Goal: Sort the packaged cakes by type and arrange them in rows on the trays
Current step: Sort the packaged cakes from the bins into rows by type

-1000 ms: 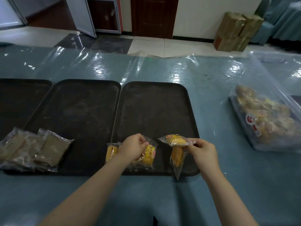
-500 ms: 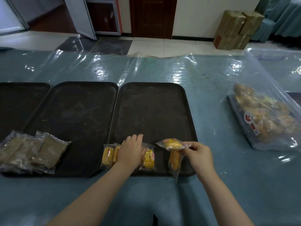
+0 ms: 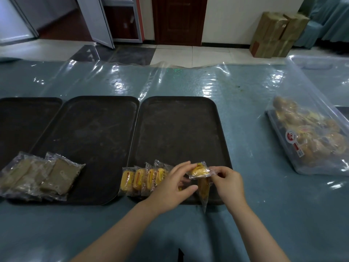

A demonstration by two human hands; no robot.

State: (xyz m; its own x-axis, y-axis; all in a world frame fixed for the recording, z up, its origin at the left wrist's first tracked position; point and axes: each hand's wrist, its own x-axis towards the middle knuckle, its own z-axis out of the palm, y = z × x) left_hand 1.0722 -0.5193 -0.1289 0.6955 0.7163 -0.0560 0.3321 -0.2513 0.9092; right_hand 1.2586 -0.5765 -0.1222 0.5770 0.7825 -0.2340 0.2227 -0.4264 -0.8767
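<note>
A row of yellow packaged cakes (image 3: 140, 178) lies along the near edge of the right dark tray (image 3: 179, 129). My right hand (image 3: 229, 183) grips two more yellow cakes by their wrappers: one (image 3: 199, 170) held flat on top, one (image 3: 204, 188) dangling below. My left hand (image 3: 173, 188) reaches across, its fingertips touching the top cake's wrapper. Three brown packaged cakes (image 3: 40, 175) overlap at the near left of the middle tray (image 3: 90, 129).
A clear plastic bin (image 3: 311, 137) holding several mixed packaged cakes sits at the right on the plastic-covered blue table. A third dark tray (image 3: 22, 120) lies at far left. Cardboard boxes (image 3: 277, 35) stand on the floor beyond the table.
My left hand has lifted off the row of yellow cakes and moved right to the top cake held by my right hand. The row now shows more cakes side by side.
</note>
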